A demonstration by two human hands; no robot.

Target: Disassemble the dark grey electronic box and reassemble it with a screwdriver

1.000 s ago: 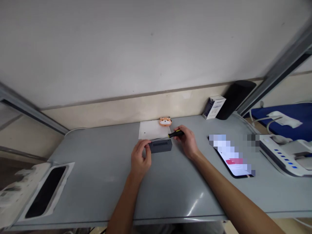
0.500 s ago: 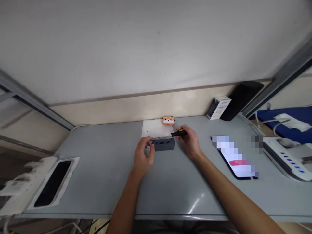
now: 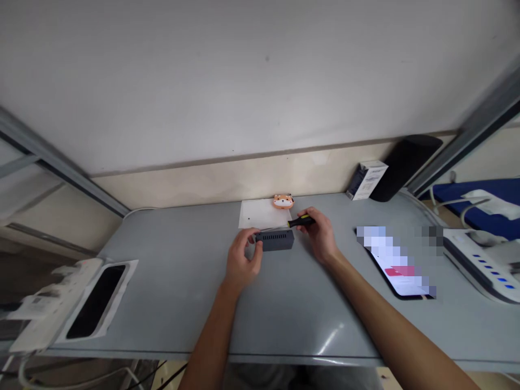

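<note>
A dark grey box with a row of vent slots (image 3: 278, 242) rests on the table in front of me. My left hand (image 3: 244, 259) grips its left end between thumb and fingers. In my right hand (image 3: 320, 234) is a screwdriver (image 3: 301, 220) with a black and yellow handle, held closed in the fingers. Its thin shaft points left, along the upper edge of the box; whether the tip touches the box or a screw I cannot tell. Behind the box lies a white sheet (image 3: 260, 212) with a small dark dot on it. An orange animal-face case (image 3: 283, 201) sits at its far right corner.
On the grey table (image 3: 182, 303), a lit phone (image 3: 400, 265) and a power strip (image 3: 483, 265) lie to the right. A small box (image 3: 366, 180) and a black cylinder (image 3: 404, 168) stand at the back right. A dark phone (image 3: 97, 300) and another power strip (image 3: 60, 309) are at left.
The whole view has shifted slightly, so everything appears a little further right. Both hands keep their holds on the box and the screwdriver.
</note>
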